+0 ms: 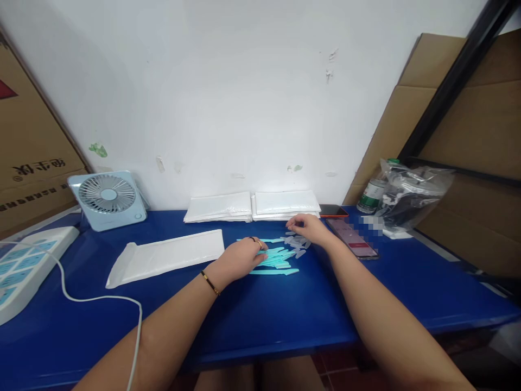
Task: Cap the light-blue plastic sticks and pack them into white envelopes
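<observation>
Sticks, teal and slim, lie in a loose heap on the blue bench, roughly in the middle of my view, most of them pointing left to right. One lies a little apart on the near side and another on the far side.

I have the left hand palm down over the left ends of the heap, fingers bent, thumb reaching toward the sticks; from here I cannot tell whether it grips one. The right hand is at the far right of the heap, thumb and forefinger brought close together beside the clear pieces; whether a piece is pinched between them, I cannot tell. The two hands are apart, with sticks and clear pieces between them.

Just left of the left hand I see a white envelope lying flat. Behind the hands, two stacks of white packs sit side by side against the wall. To the right of the right hand lies a phone, its screen lit, and farther right stand a bottle and a clear bag. A fan stands at the back left
</observation>
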`<state>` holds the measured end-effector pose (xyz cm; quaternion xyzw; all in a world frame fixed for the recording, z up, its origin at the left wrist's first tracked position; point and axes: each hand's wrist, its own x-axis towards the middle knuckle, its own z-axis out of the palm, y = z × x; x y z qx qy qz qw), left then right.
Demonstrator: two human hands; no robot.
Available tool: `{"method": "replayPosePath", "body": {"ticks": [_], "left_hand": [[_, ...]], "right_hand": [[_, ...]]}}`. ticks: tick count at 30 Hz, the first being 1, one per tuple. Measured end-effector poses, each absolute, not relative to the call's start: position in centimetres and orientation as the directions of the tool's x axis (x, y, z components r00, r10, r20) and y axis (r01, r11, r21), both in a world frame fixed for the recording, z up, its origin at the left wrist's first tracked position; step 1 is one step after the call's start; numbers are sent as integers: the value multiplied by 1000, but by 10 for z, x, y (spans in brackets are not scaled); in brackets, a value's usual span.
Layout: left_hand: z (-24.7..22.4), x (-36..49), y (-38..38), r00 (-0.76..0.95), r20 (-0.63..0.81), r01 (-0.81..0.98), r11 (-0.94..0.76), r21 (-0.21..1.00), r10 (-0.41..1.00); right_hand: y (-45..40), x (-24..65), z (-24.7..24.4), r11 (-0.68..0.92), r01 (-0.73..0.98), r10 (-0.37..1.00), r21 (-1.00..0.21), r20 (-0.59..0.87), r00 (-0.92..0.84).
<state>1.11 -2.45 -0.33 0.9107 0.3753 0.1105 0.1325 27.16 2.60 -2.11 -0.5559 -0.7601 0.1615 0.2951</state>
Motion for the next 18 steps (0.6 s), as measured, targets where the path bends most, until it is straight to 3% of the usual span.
{"method": "replayPosePath", "body": {"ticks": [4, 9, 13, 18], "left_hand": [[-2, 11, -19, 630, 99, 687, -613, 391, 770], [-6, 10, -12, 567, 106, 691, -541, 479, 817], [-8, 6, -4, 470, 156, 701, -475, 531, 869], [-11, -4, 5, 425, 157, 658, -423, 623, 891]], "right_hand": [[31, 286, -26, 282, 844, 954, -456, 231, -194], [33, 282, -33, 251, 805, 968, -538, 134, -212], [31, 279, -29, 270, 809, 961, -522, 201, -191], [24, 277, -19, 288, 606, 957, -741, 217, -190]]}}
